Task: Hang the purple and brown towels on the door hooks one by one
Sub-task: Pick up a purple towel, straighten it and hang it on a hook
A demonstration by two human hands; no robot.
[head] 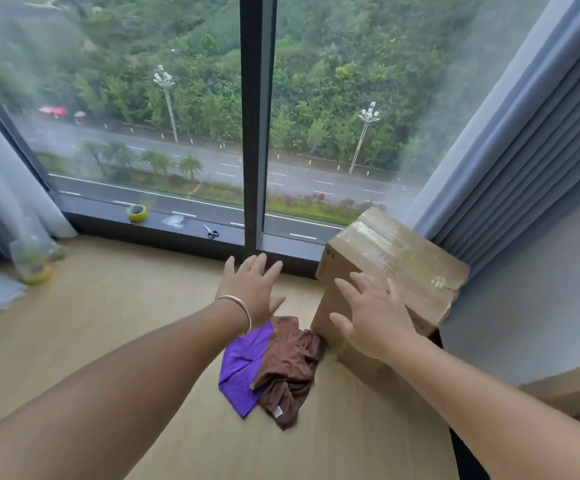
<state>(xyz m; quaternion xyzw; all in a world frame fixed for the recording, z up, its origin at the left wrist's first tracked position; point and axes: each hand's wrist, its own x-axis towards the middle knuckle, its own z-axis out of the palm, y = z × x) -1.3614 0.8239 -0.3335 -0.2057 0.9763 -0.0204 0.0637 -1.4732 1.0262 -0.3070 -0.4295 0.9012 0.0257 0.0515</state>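
No door or hooks in view. Top edge of the purple towel is hidden behind the left wrist; its right side is covered by the brown towel. Can't tell if either hand touches anything: both appear to hover above the floor. Lower part of the box is hidden behind the right hand and forearm. Blurry clear bag at far left, contents unreadable.

Left hand: fingers straight and spread, palm down, holding nothing. Bracelet on the wrist. Right hand: fingers splayed wide, holding nothing, in front of the box face.

Both towels lie crumpled on the floor, just below and between the two hands, purple nearer the left hand, brown overlapping it on the right-hand side and touching the box base.

Beyond the fingertips: window sill with a yellow tape roll, scissors and a small clear scrap, all left of the left hand. Dark window frame rises straight above the left fingers. Curtains hang right of the box; the box stands against them, taped on top, tilted.
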